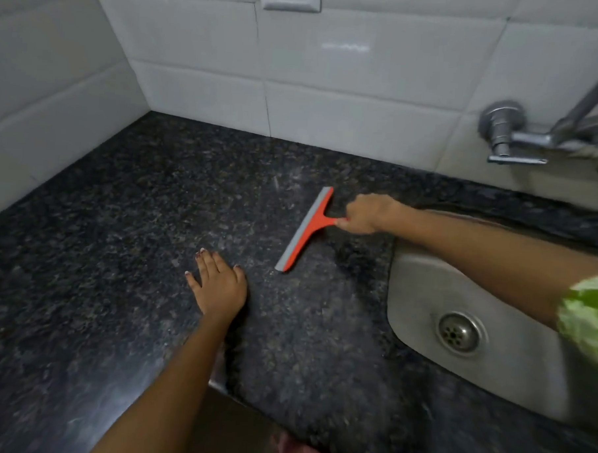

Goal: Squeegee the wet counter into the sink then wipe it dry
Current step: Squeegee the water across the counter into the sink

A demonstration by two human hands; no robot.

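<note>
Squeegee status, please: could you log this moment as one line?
right hand grips red squeegee | blade on granite counter | left hand flat | sink right

The counter (pixel 126 225) is black granite flecked with grey and brown speckles; the squeegee (pixel 309 226) has an orange-red frame and handle with a pale grey blade strip along its edge; the sink (pixel 421 300) is dull silver steel with a darker ringed drain (pixel 458 332). The wall tiles (pixel 331 73) are glossy white with thin dark grout lines; the tap (pixel 521 136) is chrome silver; the sleeve (pixel 588 317) is green mottled with white.
</note>
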